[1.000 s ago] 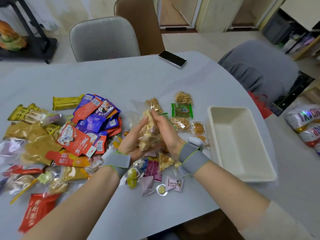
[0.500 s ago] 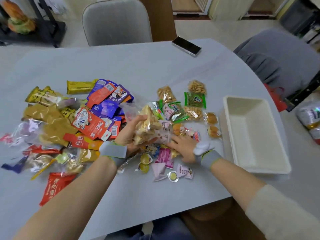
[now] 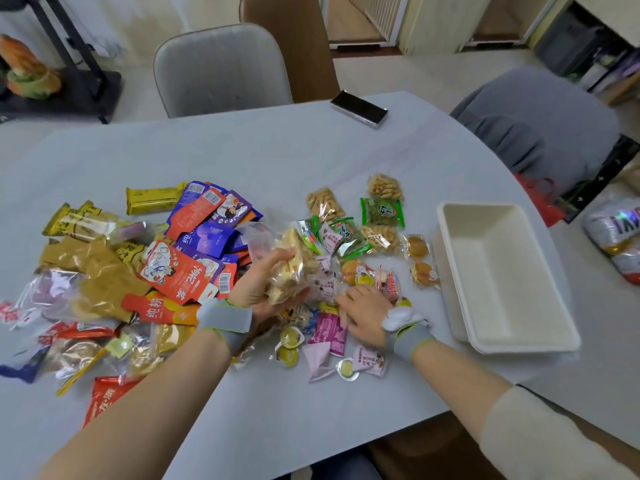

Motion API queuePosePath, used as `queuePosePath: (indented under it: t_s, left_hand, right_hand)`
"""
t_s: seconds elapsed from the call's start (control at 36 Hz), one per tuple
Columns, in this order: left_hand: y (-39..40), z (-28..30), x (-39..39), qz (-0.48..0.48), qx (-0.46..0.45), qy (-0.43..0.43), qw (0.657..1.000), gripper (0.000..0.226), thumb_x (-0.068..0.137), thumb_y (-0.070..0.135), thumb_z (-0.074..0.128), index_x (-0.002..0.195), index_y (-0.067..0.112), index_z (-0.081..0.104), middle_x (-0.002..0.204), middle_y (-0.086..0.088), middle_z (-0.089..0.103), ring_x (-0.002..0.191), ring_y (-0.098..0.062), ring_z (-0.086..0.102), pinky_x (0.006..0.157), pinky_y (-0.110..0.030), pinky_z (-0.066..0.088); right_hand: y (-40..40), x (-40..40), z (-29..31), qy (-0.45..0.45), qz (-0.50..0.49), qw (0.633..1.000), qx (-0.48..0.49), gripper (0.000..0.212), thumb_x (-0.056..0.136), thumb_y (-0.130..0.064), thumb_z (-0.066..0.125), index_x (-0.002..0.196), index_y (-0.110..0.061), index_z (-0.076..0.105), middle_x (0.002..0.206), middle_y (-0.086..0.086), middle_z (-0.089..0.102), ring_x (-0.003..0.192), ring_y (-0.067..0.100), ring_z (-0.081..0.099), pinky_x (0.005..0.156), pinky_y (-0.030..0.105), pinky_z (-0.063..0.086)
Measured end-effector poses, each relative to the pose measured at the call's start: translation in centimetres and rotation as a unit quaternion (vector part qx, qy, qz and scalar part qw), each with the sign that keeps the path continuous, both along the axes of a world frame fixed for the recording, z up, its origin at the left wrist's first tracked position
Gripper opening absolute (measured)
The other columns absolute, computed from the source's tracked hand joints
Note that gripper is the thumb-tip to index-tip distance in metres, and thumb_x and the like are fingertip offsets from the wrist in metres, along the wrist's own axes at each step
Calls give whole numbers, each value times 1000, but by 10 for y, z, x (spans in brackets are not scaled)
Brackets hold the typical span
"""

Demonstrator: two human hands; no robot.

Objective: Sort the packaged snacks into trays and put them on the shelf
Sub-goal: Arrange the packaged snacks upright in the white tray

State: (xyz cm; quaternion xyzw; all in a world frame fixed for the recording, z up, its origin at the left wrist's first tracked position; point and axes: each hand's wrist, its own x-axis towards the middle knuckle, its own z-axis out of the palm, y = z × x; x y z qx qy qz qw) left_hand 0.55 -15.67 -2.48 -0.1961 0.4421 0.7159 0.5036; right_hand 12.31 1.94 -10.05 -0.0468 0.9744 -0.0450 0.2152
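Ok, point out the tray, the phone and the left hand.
tray (image 3: 540, 336): head view, near right rim.
phone (image 3: 358, 108): head view, middle of its dark screen.
left hand (image 3: 263, 289): head view, palm under the clear snack bag.

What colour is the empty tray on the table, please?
Cream-white tray, seen in the head view.

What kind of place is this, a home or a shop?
Probably a home dining room. A table has upholstered chairs around it, a phone lies on it, and an ornament stands on a stand in the corner.
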Motion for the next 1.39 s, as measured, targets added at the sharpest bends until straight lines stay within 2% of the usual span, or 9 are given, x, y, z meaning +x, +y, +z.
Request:
queuePosePath:
  t_s: [0.28, 0.56, 0.72, 0.92, 1.0, 1.06, 1.17, 1.28, 1.39]
  left_hand:
    - [23, 10, -8, -107, -45, 214, 970, 18, 77, 16, 71, 89, 8, 60, 67, -4, 61, 47, -13, 55, 40, -19, 43]
    - [79, 20, 5, -138, -87, 520, 838, 76, 52, 37, 81, 122, 32, 52, 114, 5, 64, 102, -9, 64, 87, -25, 53]
    - [143, 40, 25, -177, -31, 569, 803, 82, 59, 24, 78, 133, 27, 42, 111, 30, 51, 93, 24, 53, 77, 1, 40]
    - [212, 59, 38, -193, 35, 315, 929, 24, 60, 19, 80, 79, 18, 66, 70, 1, 62, 61, -15, 54, 53, -27, 43]
    - [227, 57, 42, -214, 53, 194, 956, 12, 78, 11, 70, 86, 10, 60, 82, -4, 60, 57, -13, 53, 51, -24, 52]
    - [228, 55, 41, -246, 89, 144, 954, 19, 74, 16, 67, 89, 10, 59, 84, -9, 60, 57, -17, 54, 67, -32, 53]
    - [231, 51, 44, -251, 105, 80, 959, 27, 73, 16, 70, 98, 6, 64, 95, -15, 64, 78, -24, 59, 97, -44, 44]
    - [229, 55, 46, -249, 78, 39, 965, 69, 55, 19, 80, 119, 11, 55, 115, -18, 56, 100, -28, 56, 94, -45, 48]
    - [220, 58, 47, -209, 77, 7, 975, 52, 64, 17, 76, 112, 5, 61, 114, -20, 58, 107, -30, 51, 98, -50, 44]
  right_hand:
    - [10, -40, 68, 84, -438, 799, -403, 33, 94, -33, 54, 112, -6, 48, 93, 9, 61, 81, 22, 59, 77, 34, 50]
    - [39, -23, 122, 20, -454, 628, -632, 34, 93, -13, 43, 126, -22, 45, 96, 7, 53, 87, 16, 51, 72, 31, 44]
    - [98, 5, 145, 35, -440, 583, -682, 46, 89, -10, 54, 130, -28, 43, 82, 4, 54, 73, 12, 49, 67, 32, 39]
    - [162, 52, 155, 162, -492, 554, -652, 58, 85, -13, 66, 138, -14, 43, 109, 7, 60, 88, 14, 61, 74, 27, 55]
    - [177, 60, 156, 183, -508, 604, -586, 45, 90, -10, 61, 133, -15, 47, 90, 5, 62, 75, 15, 59, 65, 25, 51]
    - [182, 58, 161, 170, -517, 638, -545, 26, 94, -18, 54, 120, -21, 54, 81, 2, 60, 70, 16, 57, 69, 31, 49]
    - [195, 60, 171, 149, -552, 537, -620, 31, 99, -30, 43, 85, -10, 61, 81, 8, 56, 60, 23, 55, 65, 35, 47]
    - [194, 50, 172, 104, -568, 559, -595, 62, 100, -50, 30, 123, 4, 50, 114, 10, 55, 56, 28, 61, 55, 34, 52]
    - [178, 40, 181, 107, -504, 612, -600, 43, 99, -7, 35, 142, -8, 34, 84, 6, 53, 58, 25, 57, 68, 34, 53]
